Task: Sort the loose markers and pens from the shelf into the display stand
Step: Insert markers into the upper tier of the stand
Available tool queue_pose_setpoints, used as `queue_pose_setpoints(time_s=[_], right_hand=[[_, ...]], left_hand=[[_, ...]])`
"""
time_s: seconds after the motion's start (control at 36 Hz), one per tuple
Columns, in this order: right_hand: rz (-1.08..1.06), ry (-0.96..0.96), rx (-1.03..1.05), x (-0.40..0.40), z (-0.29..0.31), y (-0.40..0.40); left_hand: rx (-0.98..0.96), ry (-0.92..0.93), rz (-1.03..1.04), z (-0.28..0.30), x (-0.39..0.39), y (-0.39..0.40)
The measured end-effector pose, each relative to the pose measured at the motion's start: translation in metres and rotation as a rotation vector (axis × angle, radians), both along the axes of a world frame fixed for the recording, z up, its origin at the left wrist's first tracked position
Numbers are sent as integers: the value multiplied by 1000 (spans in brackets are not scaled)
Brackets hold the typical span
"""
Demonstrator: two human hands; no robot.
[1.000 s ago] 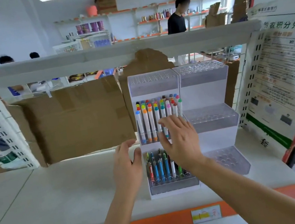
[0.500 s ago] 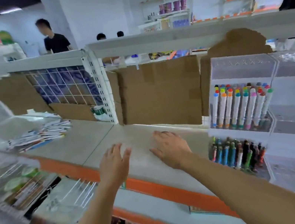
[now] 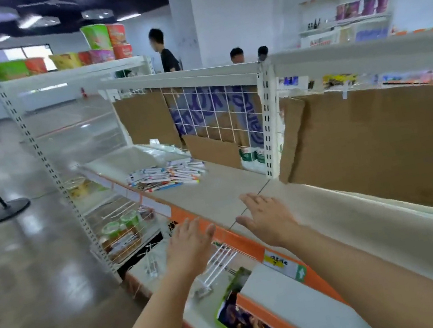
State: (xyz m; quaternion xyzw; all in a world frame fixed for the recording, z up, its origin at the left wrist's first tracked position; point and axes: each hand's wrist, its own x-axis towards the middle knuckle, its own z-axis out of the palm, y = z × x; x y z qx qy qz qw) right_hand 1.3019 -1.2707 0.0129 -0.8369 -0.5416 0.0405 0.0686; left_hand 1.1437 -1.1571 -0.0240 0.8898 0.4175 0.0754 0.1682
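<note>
A pile of loose markers and pens (image 3: 167, 175) lies on the pale shelf (image 3: 214, 192), to the left and further along it. My left hand (image 3: 190, 242) hovers open in front of the shelf's orange edge, fingers spread and holding nothing. My right hand (image 3: 267, 219) is stretched out flat over the shelf surface, also open and holding nothing. Both hands are well short of the pile. The display stand is out of view.
Cardboard sheets (image 3: 372, 143) and a white wire grid (image 3: 215, 115) back the shelf. Lower shelves hold cup noodles (image 3: 121, 225) and a green box (image 3: 244, 322). A black stand base (image 3: 8, 209) sits on the floor at left. Several people stand behind the shelving.
The view has swung left, away from the display stand, which has gone out of frame. Both hands left the stand and now reach along the shelf toward the pen pile.
</note>
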Motion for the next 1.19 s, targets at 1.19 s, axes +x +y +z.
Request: queue_pose_setpoints(time_s=[1.19], right_hand=[[83, 45, -61, 60, -49, 368]], left_hand=[[-55, 58, 122, -26, 35, 315]])
